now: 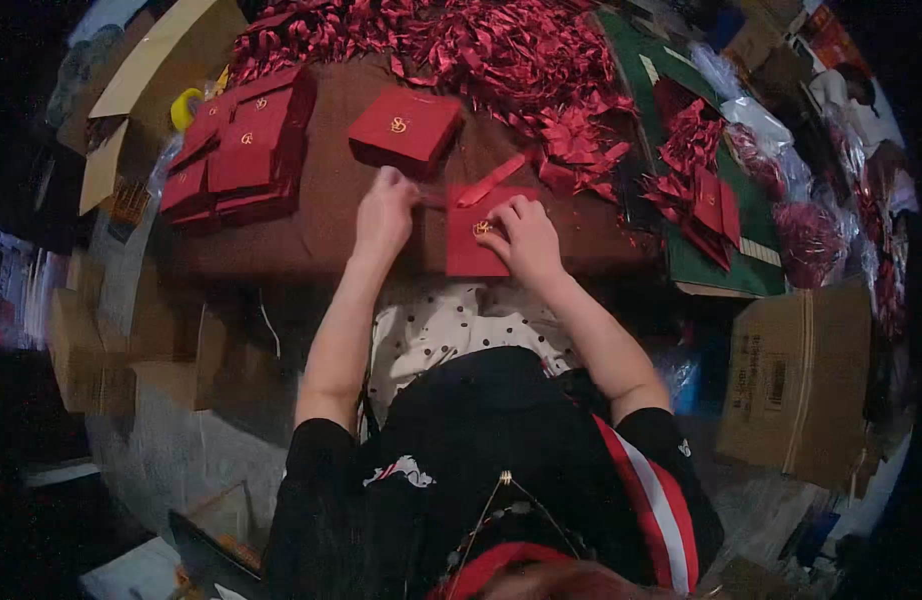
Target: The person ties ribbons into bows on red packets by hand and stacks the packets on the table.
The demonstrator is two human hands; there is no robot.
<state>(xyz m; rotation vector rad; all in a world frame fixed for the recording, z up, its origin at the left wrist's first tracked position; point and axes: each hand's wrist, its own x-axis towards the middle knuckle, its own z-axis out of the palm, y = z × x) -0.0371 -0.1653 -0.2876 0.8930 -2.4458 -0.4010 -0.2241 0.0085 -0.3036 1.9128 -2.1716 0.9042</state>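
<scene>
A flat red bag (469,255) with a gold emblem lies at the front edge of the brown-covered table. My right hand (522,232) rests on its right part, fingers bent close together near the emblem; anything between them is too small to make out. A red ribbon (493,181) lies slantwise across the bag's top. Left of the bag, my left hand (387,208) is raised over the table, smeared by motion, and its fingers are unclear. Just beyond it sits a stack of red bags (405,124) with a gold emblem on top.
Piles of red bags (249,145) stand at the table's left. A heap of red ribbons (521,65) covers the back. At right, a green board (751,270) holds more ribbons and bags. Cardboard boxes (796,380) flank the table. Another person (861,110) is at the far right.
</scene>
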